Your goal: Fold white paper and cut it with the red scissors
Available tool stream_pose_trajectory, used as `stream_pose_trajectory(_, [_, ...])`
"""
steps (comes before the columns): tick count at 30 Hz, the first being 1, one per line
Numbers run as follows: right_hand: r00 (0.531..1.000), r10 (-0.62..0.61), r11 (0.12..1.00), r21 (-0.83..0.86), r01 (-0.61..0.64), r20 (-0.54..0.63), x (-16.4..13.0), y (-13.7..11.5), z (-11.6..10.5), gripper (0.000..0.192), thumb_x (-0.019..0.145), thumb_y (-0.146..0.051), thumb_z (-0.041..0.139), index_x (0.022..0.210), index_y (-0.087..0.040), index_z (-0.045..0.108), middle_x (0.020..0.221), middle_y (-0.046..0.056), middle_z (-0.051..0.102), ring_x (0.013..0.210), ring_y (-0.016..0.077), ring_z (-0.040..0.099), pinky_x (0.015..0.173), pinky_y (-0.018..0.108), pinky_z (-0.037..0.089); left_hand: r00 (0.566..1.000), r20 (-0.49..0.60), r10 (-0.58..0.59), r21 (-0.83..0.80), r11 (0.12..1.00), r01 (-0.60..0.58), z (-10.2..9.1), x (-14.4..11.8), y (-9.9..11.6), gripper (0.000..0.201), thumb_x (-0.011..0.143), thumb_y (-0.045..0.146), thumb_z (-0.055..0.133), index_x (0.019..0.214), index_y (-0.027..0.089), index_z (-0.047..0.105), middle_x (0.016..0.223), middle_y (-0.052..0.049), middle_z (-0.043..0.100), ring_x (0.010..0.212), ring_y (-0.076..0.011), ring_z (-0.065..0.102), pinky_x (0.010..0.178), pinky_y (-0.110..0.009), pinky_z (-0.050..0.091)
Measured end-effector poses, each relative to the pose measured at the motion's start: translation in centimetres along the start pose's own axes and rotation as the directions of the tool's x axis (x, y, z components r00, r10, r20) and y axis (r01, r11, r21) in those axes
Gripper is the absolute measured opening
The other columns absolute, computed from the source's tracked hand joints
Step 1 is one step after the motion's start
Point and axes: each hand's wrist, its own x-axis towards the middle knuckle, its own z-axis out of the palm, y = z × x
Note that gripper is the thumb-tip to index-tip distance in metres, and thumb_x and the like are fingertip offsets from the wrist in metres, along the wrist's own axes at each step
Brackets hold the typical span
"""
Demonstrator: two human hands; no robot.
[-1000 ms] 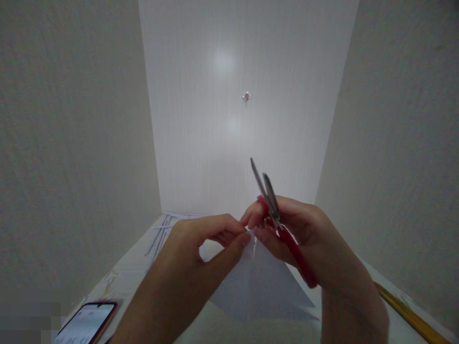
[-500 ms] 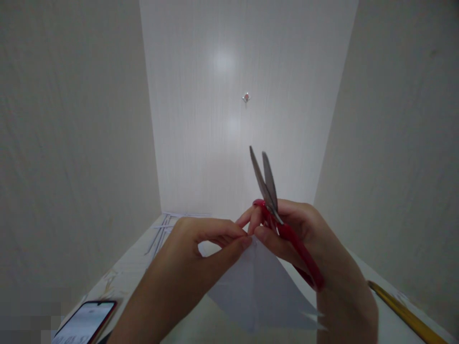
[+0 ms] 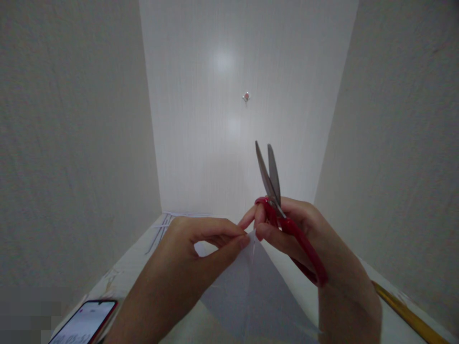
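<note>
Left hand (image 3: 201, 248) pinches the top corner of a folded white paper (image 3: 251, 291), held up above the desk (image 3: 125, 277). Right hand (image 3: 301, 234) grips red-handled scissors (image 3: 283, 215), blades slightly parted and pointing up, fingertips touching the same paper tip. A phone (image 3: 84, 325) lies at lower left.

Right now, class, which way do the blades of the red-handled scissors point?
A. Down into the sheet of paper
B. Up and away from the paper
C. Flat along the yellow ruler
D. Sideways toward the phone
B: the right hand grips the scissors with the blades rising above both hands, while the paper hangs below the fingertips.
</note>
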Motion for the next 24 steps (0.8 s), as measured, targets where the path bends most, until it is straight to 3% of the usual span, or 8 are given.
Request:
stream_pose_trajectory(6, [0.999,0.045,0.997,0.057,-0.046,0.031,0.13,0.12,0.14,0.007,0.084,-0.019,0.060,0.078,-0.018,0.062,0.077,0.000,0.062,0.070,0.0118,0.055,0.064,0.022,0.043,1.000,-0.024,0.019,0.021,1.000,-0.019,0.09,0.06,0.07,0.017,0.080,0.021,0.063,0.074,0.030,0.077,0.067,0.011,0.074,0.062,-0.0053,0.064,0.059,-0.008,0.046])
stream_pose_trajectory(11, [0.999,0.040,0.985,0.169,-0.045,0.036,0.28,-0.03,0.12,0.014,0.083,-0.019,0.059,0.069,-0.018,0.056,0.073,-0.001,0.060,0.067,0.0104,0.054,0.061,0.020,0.043,0.998,-0.046,0.041,0.057,0.998,-0.039,0.17,-0.11,-0.24,0.015,0.079,0.022,0.065,0.070,0.030,0.075,0.069,0.012,0.074,0.065,-0.0055,0.065,0.061,-0.008,0.046])
stream_pose_trajectory(16, [0.993,0.119,0.983,0.140,-0.119,0.004,0.32,-0.48,-0.06,0.019,0.075,-0.021,0.070,0.066,-0.017,0.053,0.059,-0.006,0.048,0.053,0.0068,0.040,0.053,0.019,0.036,0.995,-0.047,0.092,0.101,0.991,-0.087,0.00,-0.17,-0.02,0.015,0.080,0.020,0.064,0.070,0.027,0.073,0.071,0.010,0.074,0.066,-0.0064,0.065,0.063,-0.010,0.046])
stream_pose_trajectory(24, [0.993,0.095,0.988,0.116,-0.102,0.063,0.22,-0.37,-0.10,0.019,0.074,-0.020,0.073,0.070,-0.018,0.055,0.064,-0.006,0.051,0.058,0.0080,0.044,0.060,0.021,0.038,0.984,-0.070,0.166,0.210,0.966,-0.148,0.07,-0.20,0.35,0.014,0.081,0.021,0.063,0.070,0.024,0.072,0.067,0.006,0.072,0.058,-0.0082,0.063,0.053,-0.013,0.044])
